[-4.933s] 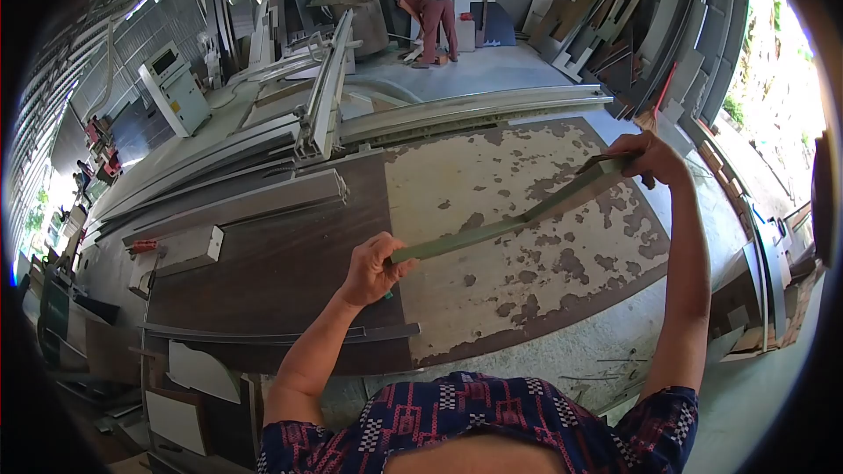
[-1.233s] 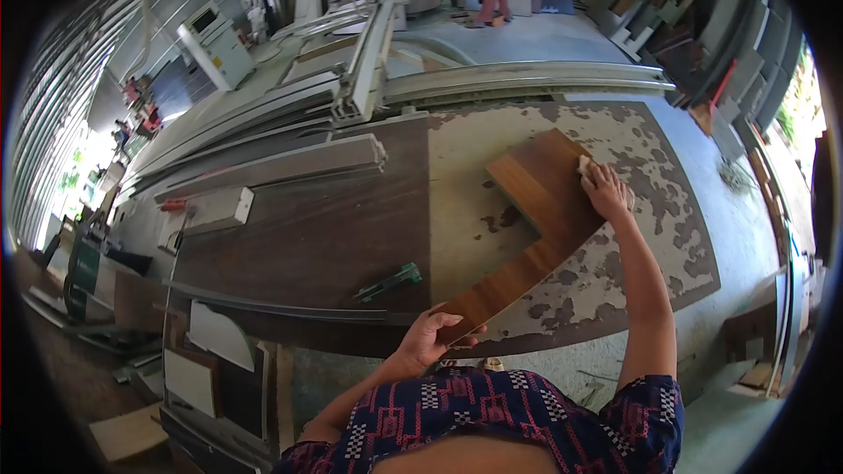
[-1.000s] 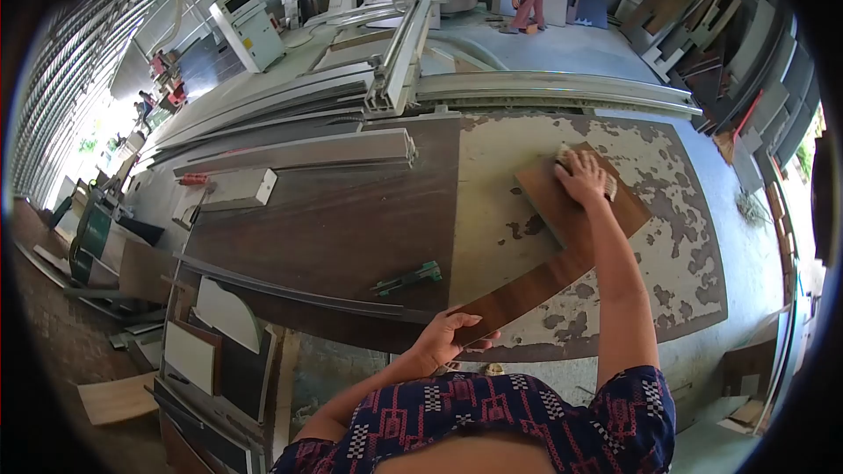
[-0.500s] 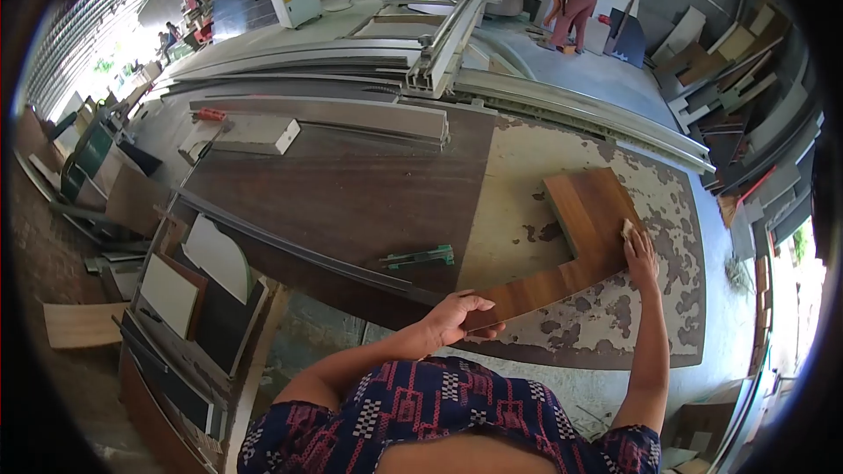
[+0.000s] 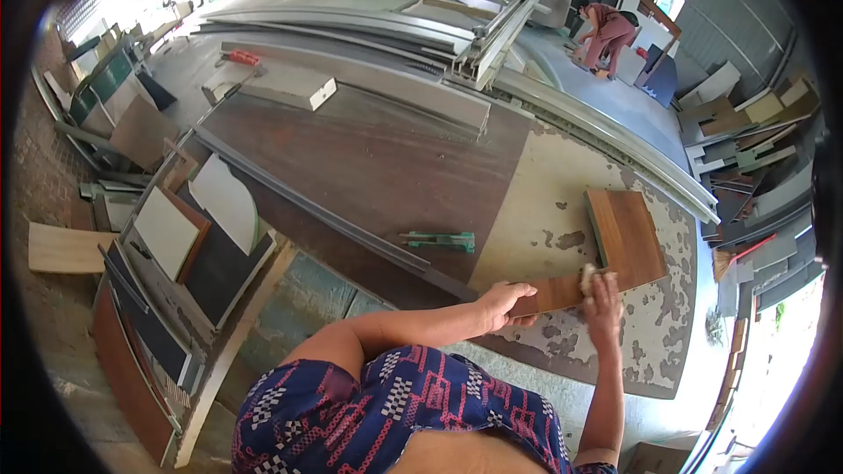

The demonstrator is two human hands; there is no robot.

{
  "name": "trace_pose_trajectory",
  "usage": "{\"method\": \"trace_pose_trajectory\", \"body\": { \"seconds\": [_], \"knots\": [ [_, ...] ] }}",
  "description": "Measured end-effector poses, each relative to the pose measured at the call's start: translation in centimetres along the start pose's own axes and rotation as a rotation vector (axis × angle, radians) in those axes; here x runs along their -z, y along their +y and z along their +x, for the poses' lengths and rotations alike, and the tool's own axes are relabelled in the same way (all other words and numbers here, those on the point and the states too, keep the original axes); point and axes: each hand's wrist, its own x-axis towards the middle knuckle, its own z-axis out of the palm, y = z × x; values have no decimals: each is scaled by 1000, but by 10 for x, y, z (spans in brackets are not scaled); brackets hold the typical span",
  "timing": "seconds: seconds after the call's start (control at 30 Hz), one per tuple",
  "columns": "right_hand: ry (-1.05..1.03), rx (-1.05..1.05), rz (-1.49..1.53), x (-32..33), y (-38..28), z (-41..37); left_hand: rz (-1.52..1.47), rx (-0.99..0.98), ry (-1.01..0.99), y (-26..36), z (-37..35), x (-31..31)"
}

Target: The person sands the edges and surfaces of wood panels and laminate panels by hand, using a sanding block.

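An L-shaped brown wood-grain board (image 5: 630, 233) lies over the right part of the worktable, its narrow arm pointing toward me. My left hand (image 5: 507, 305) grips the end of that arm, thumb on top and fingers underneath. On the board's face, near the inner corner, my right hand (image 5: 603, 298) presses a small whitish wad of cloth (image 5: 588, 276) under its fingertips. A green-handled cutter (image 5: 442, 240) lies on the dark table surface, left of the board.
The worktable (image 5: 378, 158) is part dark brown, part peeling cream. Long metal rails (image 5: 597, 140) run along its far side. Offcut panels (image 5: 167, 219) stand in a rack at left; more boards (image 5: 755, 140) lean at right. A person (image 5: 608, 35) bends down in the background.
My right hand has slid with the wad from the board's outer right edge toward the narrow arm, nearer my left hand. The left hand keeps its grip. The view has shifted and tilted.
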Motion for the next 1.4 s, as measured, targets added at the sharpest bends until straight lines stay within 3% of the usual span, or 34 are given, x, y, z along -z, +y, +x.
{"method": "trace_pose_trajectory", "body": {
  "seconds": [0.1, 0.23, 0.3, 0.33, 0.47, 0.57, 0.7, 0.77, 0.83, 0.9, 1.0, 1.1, 1.13, 1.23, 1.3, 1.4],
  "knots": [
    [88, -218, -36, -8, 58, 9, 52, -31, 134, -10, -9, 4],
    [100, -352, -76, -4, 71, 9, 133, 32, -66, -1, -50, 12],
    [102, -357, -98, -6, 64, 0, 233, 18, -93, 5, -65, 12],
    [89, -323, -130, -11, 48, 4, 259, -88, -248, 13, -80, 17],
    [82, -233, -113, -15, 25, -9, 504, -283, -237, 50, -109, 30],
    [89, -75, -98, -18, -1, -18, 691, -659, 115, 71, -129, 67],
    [92, 150, -105, -28, -20, -23, 1000, -902, 769, 109, -178, 145],
    [125, 187, -59, -22, -20, -23, 971, -982, 1098, 121, -208, 186],
    [97, 139, -35, -17, -18, -20, 957, -939, 1455, 128, -248, 213],
    [112, 148, 39, -19, -12, -16, 1056, -652, 1833, 128, -284, 230],
    [91, 174, 60, -20, 0, -10, 1025, -232, 1931, 129, -306, 268],
    [73, 156, 160, -19, 1, -8, 992, -338, 2019, 124, -312, 289],
    [117, 240, 141, -18, -1, -8, 946, -497, 2070, 119, -318, 296],
    [289, 413, -9, -9, -25, -5, 931, -554, 2385, 104, -355, 291],
    [429, 479, 11, -9, -37, -1, 914, -402, 2730, 91, -377, 315],
    [534, 498, -4, -8, -47, 3, 481, -286, 2385, 88, -421, 339]
  ]
}}
